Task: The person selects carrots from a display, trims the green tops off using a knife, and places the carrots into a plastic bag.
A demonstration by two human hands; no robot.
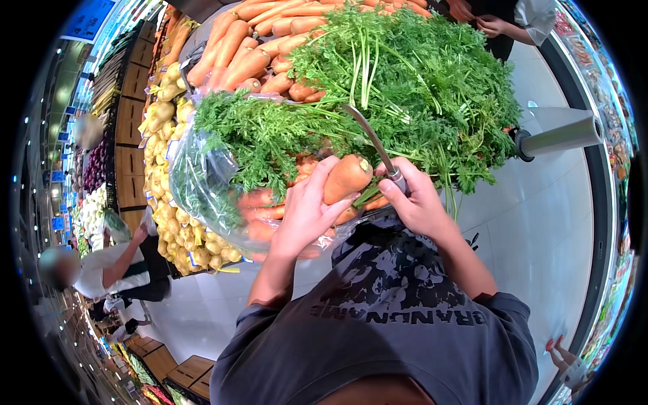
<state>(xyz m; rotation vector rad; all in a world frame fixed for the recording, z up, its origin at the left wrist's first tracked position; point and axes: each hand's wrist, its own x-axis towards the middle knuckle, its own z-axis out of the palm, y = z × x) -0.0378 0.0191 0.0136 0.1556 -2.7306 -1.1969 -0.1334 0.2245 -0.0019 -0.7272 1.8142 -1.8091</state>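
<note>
My left hand grips a thick orange carrot, its crown bare but for a small green stub. In my right hand is a knife with a curved blade and a metallic handle; the blade points up and away, beside the carrot's crown. Some green stems lie by my right fingers, but whether they are held is unclear. Under my hands, a clear plastic bag contains carrots and leafy greens. A broad heap of carrot tops spreads beyond, next to a pile of leafless carrots.
Potatoes in yellow net bags line the left side. A roll of plastic bags juts out at right. Another person's hands are at the upper right; a person stands at left. A display case curves along the right.
</note>
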